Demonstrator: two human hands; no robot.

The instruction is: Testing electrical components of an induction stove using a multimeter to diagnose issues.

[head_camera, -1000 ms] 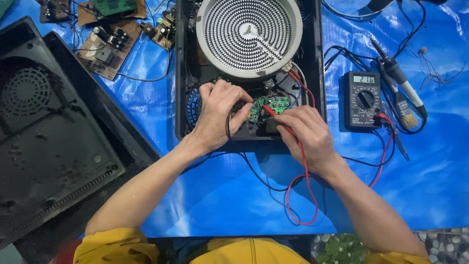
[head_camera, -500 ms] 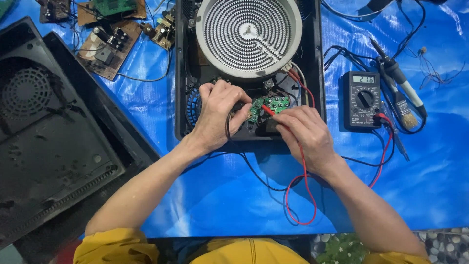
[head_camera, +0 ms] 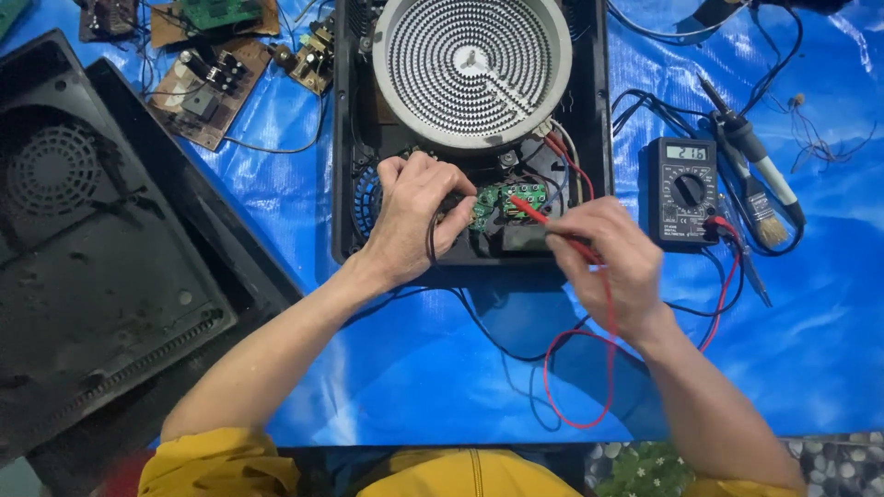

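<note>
Green board (head_camera: 502,204) low inside open cooker (head_camera: 594,138), just below round coil (head_camera: 471,69), between both hands. Left hand (head_camera: 412,216) curled down on board's left edge, gripping black probe (head_camera: 451,204), cable looping under palm. Right hand (head_camera: 606,262) pinched around red probe (head_camera: 539,216), tip slanting onto board, red lead (head_camera: 603,368) looping below wrist. Meter (head_camera: 682,193) right of cooker, dark, upright rectangle, pale display on top, round dial beneath; digits too small to tell. Iron (head_camera: 750,147) and brush (head_camera: 760,207) just beside meter. Loose boards (head_camera: 198,83) upper left on blue tarp (head_camera: 414,368); black cover (head_camera: 92,248) far left.
</note>
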